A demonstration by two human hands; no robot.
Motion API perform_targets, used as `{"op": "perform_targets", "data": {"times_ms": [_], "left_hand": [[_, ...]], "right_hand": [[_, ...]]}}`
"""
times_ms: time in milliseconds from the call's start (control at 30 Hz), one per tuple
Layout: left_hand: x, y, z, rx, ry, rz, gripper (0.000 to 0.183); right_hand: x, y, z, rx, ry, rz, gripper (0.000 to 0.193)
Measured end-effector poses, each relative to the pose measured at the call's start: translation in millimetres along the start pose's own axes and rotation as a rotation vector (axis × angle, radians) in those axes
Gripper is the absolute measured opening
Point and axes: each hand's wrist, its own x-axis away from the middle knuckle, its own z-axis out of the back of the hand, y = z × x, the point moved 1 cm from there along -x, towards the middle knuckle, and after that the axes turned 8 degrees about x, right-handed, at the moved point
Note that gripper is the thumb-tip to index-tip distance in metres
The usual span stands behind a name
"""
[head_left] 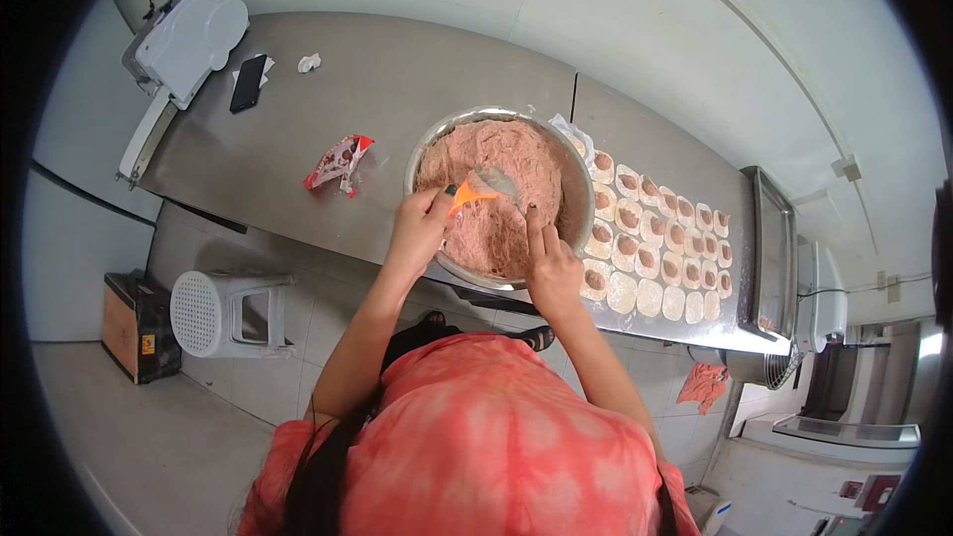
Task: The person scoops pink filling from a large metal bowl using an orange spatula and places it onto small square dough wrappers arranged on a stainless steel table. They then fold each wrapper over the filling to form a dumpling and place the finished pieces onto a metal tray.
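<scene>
Closest to me is the blotchy coral cloth of the person's shirt (pixel 486 422), then two bare hands over a wide steel bowl (pixel 417 165) at the near edge of the tabletop (pixel 328 55). The left hand (pixel 421 226) has its grip closed on an orange tool (pixel 469 197), smooth like plastic; the right hand (pixel 552 263) seems to pinch the thin handle of a grey spoon (pixel 499 182). Both tools look light and stiff, best held well back on the handle, since greasy filling could make them slip. They meet just above pink minced filling (pixel 488 144), soft, ragged and probably sticky; the full bowl must be heavy, one to lift by opposite rims. Right of it lie floury dough pieces (pixel 650 297), rounded, thin and easily torn, many bearing mounds. Leftward sits a crumpled, glossy red packet (pixel 338 167), and farther off a flat dark phone (pixel 248 83)
</scene>
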Motion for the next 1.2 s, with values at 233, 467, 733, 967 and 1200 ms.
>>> {"op": "perform_targets", "data": {"times_ms": [233, 467, 733, 967, 1200], "left_hand": [[8.2, 0.2, 6.3, 0.045, 0.022, -0.04, 0.028], [9.6, 2.7, 11.1, 0.178, 0.065, -0.056, 0.031], [-0.1, 6.7, 7.8, -0.638, -0.007, -0.46, 0.02], [-2.7, 1.5, -14.2, -1.044, -0.125, -0.685, 0.023], [-19.9, -6.3, -18.6, -1.057, 0.097, -0.595, 0.024]], "right_hand": [[-5.2, -0.1, -8.8, -0.118, 0.046, -0.038, 0.059], [-20.6, 11.8, -17.7, -0.108, -0.137, -0.159, 0.048], [-40.3, 20.3, 3.3, -0.384, -0.3, -0.295, 0.032], [-46.8, 1.4, 17.2, -0.339, -0.448, -0.32, 0.034], [-42.2, 1.4, 37.5, -0.253, -0.474, -0.298, 0.02]]}}
